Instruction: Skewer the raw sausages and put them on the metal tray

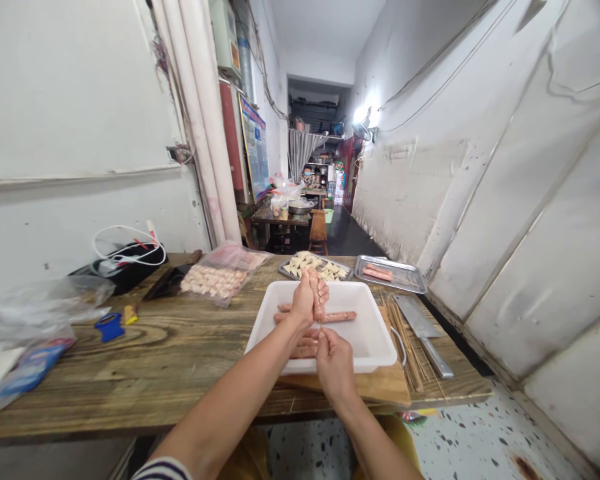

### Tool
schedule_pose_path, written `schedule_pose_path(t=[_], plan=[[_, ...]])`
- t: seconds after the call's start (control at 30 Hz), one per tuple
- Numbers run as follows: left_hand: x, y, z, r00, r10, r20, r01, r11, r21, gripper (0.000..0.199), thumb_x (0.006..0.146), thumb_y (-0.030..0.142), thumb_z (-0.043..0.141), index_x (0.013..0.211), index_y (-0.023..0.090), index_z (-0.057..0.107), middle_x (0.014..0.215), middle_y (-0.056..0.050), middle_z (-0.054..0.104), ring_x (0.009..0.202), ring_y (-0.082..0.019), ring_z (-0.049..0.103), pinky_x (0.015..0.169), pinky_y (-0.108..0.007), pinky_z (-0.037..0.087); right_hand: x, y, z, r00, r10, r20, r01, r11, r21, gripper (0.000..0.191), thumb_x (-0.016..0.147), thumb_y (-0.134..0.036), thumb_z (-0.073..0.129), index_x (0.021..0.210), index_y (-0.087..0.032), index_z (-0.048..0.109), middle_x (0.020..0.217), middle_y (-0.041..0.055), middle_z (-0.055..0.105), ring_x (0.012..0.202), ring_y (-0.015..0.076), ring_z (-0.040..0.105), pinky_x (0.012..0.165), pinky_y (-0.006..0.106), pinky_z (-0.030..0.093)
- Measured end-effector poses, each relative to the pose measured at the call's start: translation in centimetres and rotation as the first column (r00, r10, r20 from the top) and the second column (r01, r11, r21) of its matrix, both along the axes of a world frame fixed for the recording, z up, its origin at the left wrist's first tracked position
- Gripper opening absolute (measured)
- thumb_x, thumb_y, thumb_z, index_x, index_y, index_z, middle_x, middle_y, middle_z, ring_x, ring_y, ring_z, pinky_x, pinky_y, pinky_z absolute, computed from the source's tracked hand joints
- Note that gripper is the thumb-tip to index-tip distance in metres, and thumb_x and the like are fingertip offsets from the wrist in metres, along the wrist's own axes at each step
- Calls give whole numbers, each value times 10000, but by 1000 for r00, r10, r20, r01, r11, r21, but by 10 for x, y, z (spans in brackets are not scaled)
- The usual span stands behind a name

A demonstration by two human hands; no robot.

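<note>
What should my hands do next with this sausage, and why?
Probably ease the thin stick up into the sausage: your right hand appears to pinch it at the sausage's lower end, while your left hand grips the sausage lengthwise above the white tub.

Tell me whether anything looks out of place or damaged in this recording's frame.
Yes, mildly. The skewers right of the white tub lie in a loose, uneven spread rather than a tidy bundle, and the cleaver lies bare beside them. Farther off, the right wall shows rough, discoloured patches, suggesting wear.
</note>
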State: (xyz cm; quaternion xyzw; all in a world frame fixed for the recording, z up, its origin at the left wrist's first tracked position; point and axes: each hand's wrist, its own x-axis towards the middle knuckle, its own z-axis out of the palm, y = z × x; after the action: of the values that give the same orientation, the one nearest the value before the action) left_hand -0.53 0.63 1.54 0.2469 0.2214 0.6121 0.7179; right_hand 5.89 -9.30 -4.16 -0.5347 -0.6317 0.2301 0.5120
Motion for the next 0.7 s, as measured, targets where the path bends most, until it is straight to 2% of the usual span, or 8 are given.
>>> schedule_pose_path(t=[0.13, 0.23, 0.37, 0.43, 0.5, 0.6, 0.7], plan=[[0, 1, -1, 999, 13, 41, -14, 999, 29, 445, 832, 606, 426, 705, 179, 416, 519, 46, 349, 382, -63, 305, 336, -154, 243, 1, 1, 0, 999, -9, 35, 8, 1000, 22, 319, 856, -224, 328, 696, -179, 599, 632, 61, 615, 585, 185, 554, 498, 247, 381], [-2, 0, 0, 998, -25, 55, 23, 999, 29, 435, 826, 601, 441, 724, 179, 437, 522, 47, 349, 380, -65, 306, 334, -157, 250, 2, 1, 2, 998, 2, 63, -3, 1000, 20, 312, 856, -233, 340, 694, -179, 602, 618, 55, 622, 561, 181, 552, 505, 247, 388], [-2, 1, -2, 997, -46, 66, 46, 999, 5, 402, 827, 570, 477, 799, 170, 506, 547, 29, 417, 421, -88, 407, 372, -183, 345, 8, 4, 6, 990, -30, 140, 24, 999, 40, 351, 875, -260, 326, 676, -176, 602, 588, 55, 624, 538, 186, 559, 515, 256, 389], [-1, 4, -5, 995, -17, 96, 16, 1000, 14, 358, 835, 514, 514, 832, 157, 541, 594, 6, 485, 496, -103, 495, 452, -202, 429, 15, 6, 8, 984, -29, 177, 22, 999, 44, 365, 884, -255, 319, 729, -167, 637, 640, 68, 659, 581, 194, 592, 560, 260, 412], [-1, 9, -10, 991, 24, 130, -25, 1000, 13, 288, 848, 433, 546, 832, 146, 561, 661, -17, 547, 587, -111, 560, 558, -220, 487, 25, 8, 9, 976, -26, 216, 22, 1000, 21, 339, 876, -233, 343, 873, -163, 674, 733, 77, 697, 641, 198, 625, 604, 259, 429], [-3, 17, -17, 990, 55, 128, -54, 998, -14, 204, 854, 327, 572, 782, 136, 570, 704, -29, 583, 631, -106, 582, 626, -225, 500, 42, 9, 12, 943, -37, 331, 55, 997, -44, 331, 836, -200, 426, 1072, -180, 656, 730, 60, 705, 631, 202, 635, 598, 255, 424], [-6, 21, -19, 995, 68, 79, -64, 997, -48, 206, 846, 324, 584, 773, 131, 586, 734, -43, 610, 637, -111, 587, 633, -233, 498, 56, 11, 15, 937, -62, 343, 76, 997, -26, 318, 826, -192, 447, 1052, -205, 671, 693, 42, 684, 609, 193, 621, 581, 245, 416]])
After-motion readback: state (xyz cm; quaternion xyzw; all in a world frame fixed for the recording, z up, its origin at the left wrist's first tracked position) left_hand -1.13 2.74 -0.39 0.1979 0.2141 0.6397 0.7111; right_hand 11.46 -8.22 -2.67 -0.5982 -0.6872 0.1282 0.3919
